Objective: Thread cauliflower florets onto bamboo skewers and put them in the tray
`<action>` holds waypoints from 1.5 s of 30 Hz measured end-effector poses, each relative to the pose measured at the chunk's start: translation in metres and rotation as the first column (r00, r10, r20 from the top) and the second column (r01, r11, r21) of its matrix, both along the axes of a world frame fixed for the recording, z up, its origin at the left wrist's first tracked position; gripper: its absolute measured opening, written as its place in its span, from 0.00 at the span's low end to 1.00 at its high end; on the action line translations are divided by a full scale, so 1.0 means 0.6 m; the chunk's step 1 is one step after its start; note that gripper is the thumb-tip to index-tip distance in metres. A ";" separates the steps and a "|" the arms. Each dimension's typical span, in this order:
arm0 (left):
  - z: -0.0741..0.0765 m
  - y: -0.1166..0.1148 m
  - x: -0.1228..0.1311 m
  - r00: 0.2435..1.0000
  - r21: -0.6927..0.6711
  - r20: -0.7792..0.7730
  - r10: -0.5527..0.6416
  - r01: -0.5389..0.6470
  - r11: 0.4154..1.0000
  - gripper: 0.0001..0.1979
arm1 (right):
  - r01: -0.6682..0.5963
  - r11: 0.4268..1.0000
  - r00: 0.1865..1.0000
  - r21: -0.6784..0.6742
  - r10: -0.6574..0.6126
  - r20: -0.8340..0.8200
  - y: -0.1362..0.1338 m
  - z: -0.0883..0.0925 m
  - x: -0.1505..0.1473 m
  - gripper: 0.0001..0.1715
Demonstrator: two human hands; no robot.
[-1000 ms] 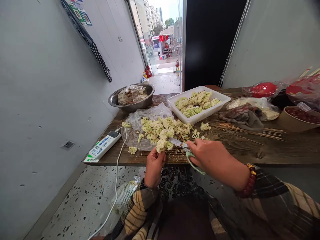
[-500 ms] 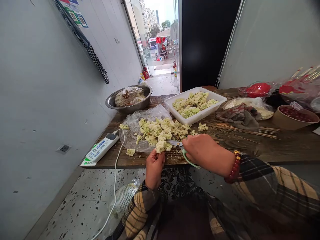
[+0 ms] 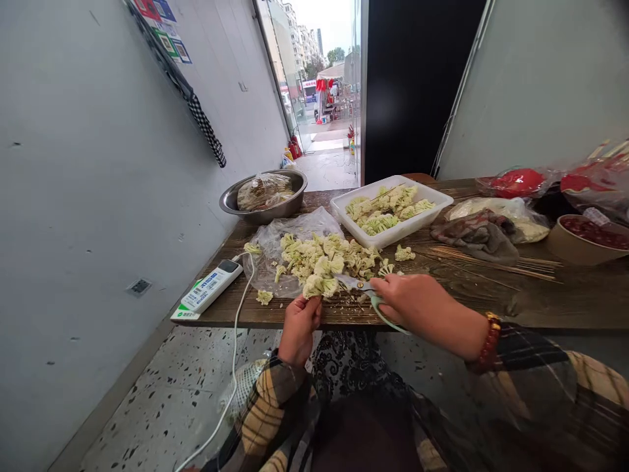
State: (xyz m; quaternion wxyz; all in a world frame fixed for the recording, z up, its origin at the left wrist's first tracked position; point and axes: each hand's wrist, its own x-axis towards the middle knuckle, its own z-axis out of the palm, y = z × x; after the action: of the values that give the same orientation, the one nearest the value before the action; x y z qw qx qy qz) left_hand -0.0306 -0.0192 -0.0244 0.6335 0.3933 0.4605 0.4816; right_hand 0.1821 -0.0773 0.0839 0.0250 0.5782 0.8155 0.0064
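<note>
Near the table's front edge, my left hand pinches a cauliflower piece from below. My right hand is closed round the pale green handles of a pair of scissors. The blades point left, with their tips at the right side of the held piece; whether they touch it I cannot tell. Just behind lies a heap of cut cauliflower florets, partly on a clear plastic bag. Small crumbs are scattered on the wood under the scissors.
A white tray of florets and a metal basin with a bagged item stand behind. On the right are wooden skewers, a grey-brown cloth and a bowl of dark red contents. A white device with a cable lies left.
The scissors and my right hand have shifted slightly right and away from the held cauliflower. The whole view has swung a little, moving the scene to the right.
</note>
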 end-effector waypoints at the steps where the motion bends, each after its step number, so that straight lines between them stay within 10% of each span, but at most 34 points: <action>1: 0.004 0.003 -0.003 1.000 -0.019 0.029 -0.001 0.001 1.000 0.16 | 0.010 0.999 0.999 0.032 -0.009 -0.048 -0.001 -0.005 0.011 0.12; 8: 0.030 0.005 -0.016 0.992 0.007 0.111 -0.056 0.055 0.998 0.18 | 0.246 0.958 0.794 0.145 -0.113 -0.597 0.012 -0.070 0.057 0.21; 15: 0.059 0.003 -0.030 0.970 0.242 -0.235 -0.064 0.122 0.962 0.15 | 0.372 0.922 0.600 0.105 -0.153 -0.785 0.002 -0.123 0.090 0.26; 23: 0.067 0.042 -0.037 0.628 0.544 -0.734 0.261 0.312 0.779 0.17 | 0.319 0.911 0.774 0.262 -0.090 -0.627 -0.022 -0.098 0.121 0.29; 31: 0.084 0.086 -0.054 0.628 0.464 -0.772 0.099 0.452 0.762 0.16 | 0.226 0.929 0.827 0.292 -0.024 -0.562 -0.020 -0.089 0.140 0.26; 41: 0.082 0.107 -0.043 0.287 0.623 -0.760 0.583 0.580 0.526 0.14 | 0.187 0.914 0.876 0.361 0.011 -0.481 -0.017 -0.081 0.153 0.26; 45: 0.089 0.107 -0.036 0.281 0.630 -0.725 0.629 0.641 0.439 0.11 | 0.120 0.926 0.938 0.359 0.013 -0.346 -0.025 -0.068 0.167 0.26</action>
State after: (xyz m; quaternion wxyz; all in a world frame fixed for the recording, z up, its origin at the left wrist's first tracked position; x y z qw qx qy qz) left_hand -0.0520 0.0452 0.0287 -0.1016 0.8626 0.3990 0.2939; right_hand 0.2823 -0.0925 0.0432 -0.2278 0.5867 0.7747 0.0607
